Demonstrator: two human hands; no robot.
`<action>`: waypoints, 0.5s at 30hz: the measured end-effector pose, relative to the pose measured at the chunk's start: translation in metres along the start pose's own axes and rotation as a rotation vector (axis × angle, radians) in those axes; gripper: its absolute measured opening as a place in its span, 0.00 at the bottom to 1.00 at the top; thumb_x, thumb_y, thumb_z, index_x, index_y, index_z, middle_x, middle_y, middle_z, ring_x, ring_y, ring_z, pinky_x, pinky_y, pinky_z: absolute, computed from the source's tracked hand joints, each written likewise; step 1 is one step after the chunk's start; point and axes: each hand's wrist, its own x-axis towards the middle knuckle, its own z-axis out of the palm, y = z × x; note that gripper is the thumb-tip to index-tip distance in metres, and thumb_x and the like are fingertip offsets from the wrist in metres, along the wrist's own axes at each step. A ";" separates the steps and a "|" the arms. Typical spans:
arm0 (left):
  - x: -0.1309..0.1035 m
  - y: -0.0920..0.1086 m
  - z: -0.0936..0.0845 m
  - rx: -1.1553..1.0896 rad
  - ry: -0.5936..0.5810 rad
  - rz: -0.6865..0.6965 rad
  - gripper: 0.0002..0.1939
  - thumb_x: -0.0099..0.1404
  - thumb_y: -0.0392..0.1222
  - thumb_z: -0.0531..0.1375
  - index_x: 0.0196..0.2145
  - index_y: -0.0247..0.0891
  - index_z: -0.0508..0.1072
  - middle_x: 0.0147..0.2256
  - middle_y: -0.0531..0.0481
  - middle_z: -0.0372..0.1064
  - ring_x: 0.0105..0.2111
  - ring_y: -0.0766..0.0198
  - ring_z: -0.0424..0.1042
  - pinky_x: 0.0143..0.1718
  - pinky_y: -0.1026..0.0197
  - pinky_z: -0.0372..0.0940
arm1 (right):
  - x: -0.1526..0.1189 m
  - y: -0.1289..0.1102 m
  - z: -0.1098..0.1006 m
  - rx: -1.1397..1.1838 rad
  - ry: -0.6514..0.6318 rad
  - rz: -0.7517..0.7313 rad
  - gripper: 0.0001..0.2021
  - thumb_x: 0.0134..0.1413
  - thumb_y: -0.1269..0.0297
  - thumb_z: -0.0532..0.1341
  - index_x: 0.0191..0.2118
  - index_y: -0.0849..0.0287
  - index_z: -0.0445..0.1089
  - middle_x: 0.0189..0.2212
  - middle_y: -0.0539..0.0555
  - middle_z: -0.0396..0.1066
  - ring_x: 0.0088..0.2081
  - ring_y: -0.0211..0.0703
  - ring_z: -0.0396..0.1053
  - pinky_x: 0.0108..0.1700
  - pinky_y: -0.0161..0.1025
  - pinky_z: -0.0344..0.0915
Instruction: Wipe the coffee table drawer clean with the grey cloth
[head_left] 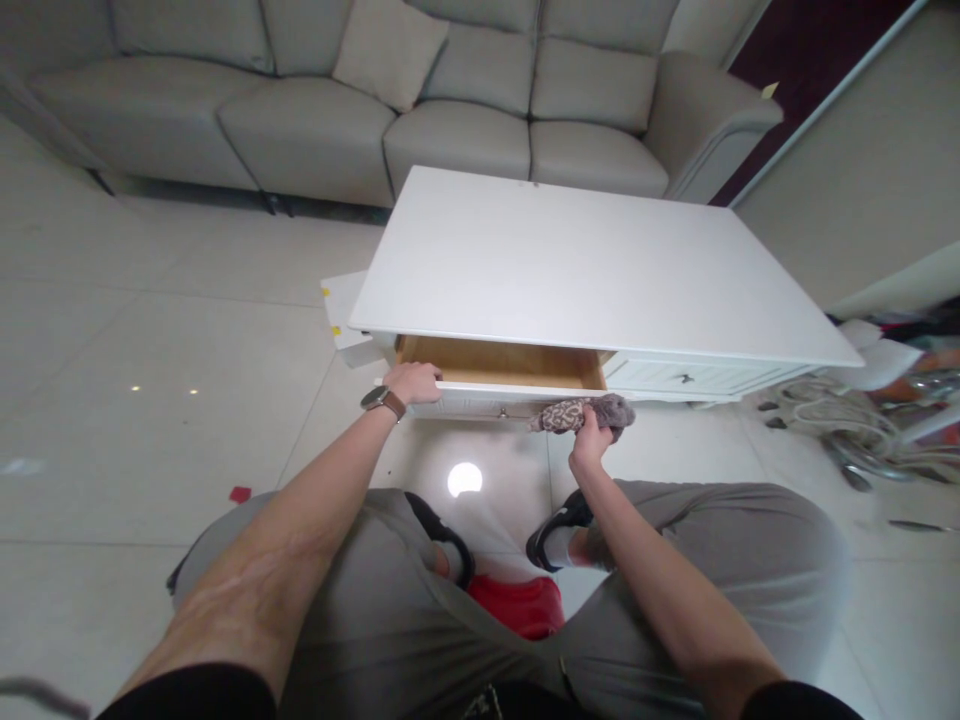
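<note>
Your right hand (591, 442) grips the grey plush toy (564, 414), right of centre in the frame; a loosened grip could drop it. Your left hand (412, 382) hooks over the drawer (469, 403) front, left of centre; shutting it now could pinch your fingers.

grey plush toy (568, 414) partly patterned brown-and-cream, white-fronted drawer (471, 402), tan inside, grey sofa (457, 137)
</note>
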 end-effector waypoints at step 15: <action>0.002 0.000 0.001 -0.011 -0.014 0.010 0.25 0.50 0.45 0.61 0.47 0.49 0.80 0.45 0.46 0.80 0.44 0.52 0.77 0.44 0.56 0.70 | 0.001 -0.063 0.001 -0.845 -0.358 -0.970 0.10 0.56 0.57 0.59 0.36 0.58 0.72 0.59 0.62 0.65 0.59 0.62 0.57 0.55 0.60 0.52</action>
